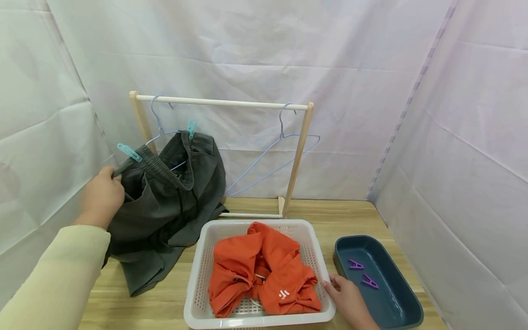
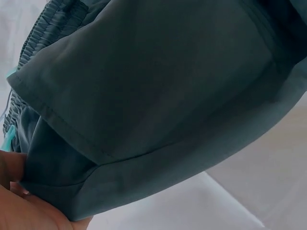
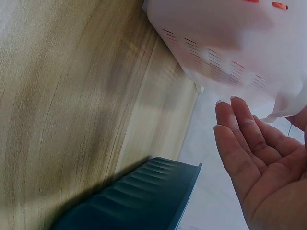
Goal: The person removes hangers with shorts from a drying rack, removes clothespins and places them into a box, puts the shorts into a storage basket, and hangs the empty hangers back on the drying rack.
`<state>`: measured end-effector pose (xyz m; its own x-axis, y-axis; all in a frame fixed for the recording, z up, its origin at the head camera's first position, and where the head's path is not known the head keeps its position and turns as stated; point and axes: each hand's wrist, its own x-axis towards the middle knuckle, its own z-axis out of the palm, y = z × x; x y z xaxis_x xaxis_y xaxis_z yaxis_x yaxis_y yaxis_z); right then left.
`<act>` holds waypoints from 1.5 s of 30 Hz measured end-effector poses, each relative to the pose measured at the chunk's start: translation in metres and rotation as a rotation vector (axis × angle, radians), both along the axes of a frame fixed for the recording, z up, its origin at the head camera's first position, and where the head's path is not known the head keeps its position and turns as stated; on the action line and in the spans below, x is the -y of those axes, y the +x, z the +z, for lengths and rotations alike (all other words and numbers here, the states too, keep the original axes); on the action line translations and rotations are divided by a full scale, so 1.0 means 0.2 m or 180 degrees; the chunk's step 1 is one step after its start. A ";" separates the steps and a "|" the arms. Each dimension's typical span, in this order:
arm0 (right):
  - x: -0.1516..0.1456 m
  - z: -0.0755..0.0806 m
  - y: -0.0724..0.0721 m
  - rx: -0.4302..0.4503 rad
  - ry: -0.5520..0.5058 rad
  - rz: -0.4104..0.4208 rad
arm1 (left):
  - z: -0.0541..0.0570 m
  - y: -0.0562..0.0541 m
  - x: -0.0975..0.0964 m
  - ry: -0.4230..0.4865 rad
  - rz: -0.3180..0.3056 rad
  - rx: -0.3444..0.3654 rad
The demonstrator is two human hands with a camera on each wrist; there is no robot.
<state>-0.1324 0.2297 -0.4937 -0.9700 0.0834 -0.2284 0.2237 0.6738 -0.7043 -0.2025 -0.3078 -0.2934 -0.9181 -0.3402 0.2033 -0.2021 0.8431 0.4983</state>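
nearest, the right hand (image 1: 349, 300) holds the side rim of the white basket (image 1: 264, 321) lightly, thumb over it and the other fingers loosely straight. in the basket lies the orange garment (image 1: 284, 266), bunched up. right of that hand, two purple pegs (image 1: 355, 264) lie in the blue tray (image 1: 387, 284), whose right edge runs near the cloth wall (image 1: 466, 151). only a narrow gap parts basket from tray, and the hand fills some of it; behind the tray the tabletop (image 1: 346, 215) is bare.

farther off to the left, the left hand (image 1: 102, 195) pinches an edge of the dark pants (image 1: 161, 206), close to the cloth on that side. they hang from the left hanger (image 1: 159, 128), two blue pegs (image 1: 129, 152) at the waistband, lower folds spread on the tabletop beside the basket. their pegging looks done, perhaps short of some straightening.

at the back, the rack (image 1: 222, 102) carries a bare right hanger (image 1: 257, 160) with free air around it; the orange garment seems left to hang, the purple pegs unused.
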 end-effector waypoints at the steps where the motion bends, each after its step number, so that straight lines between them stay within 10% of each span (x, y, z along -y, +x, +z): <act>1: 0.00 0.00 0.00 0.0013 0.0006 0.0000 | 0.00 0.00 0.00 0.0007 -0.0003 -0.0044; 31: 0.00 -0.01 0.02 -0.0159 -0.0065 0.0024 | 0.00 0.03 -0.02 0.0048 0.0362 -0.0935; 45: 0.01 0.00 0.02 -0.0116 -0.0076 0.0000 | 0.01 0.08 0.01 0.0071 0.0412 -0.0919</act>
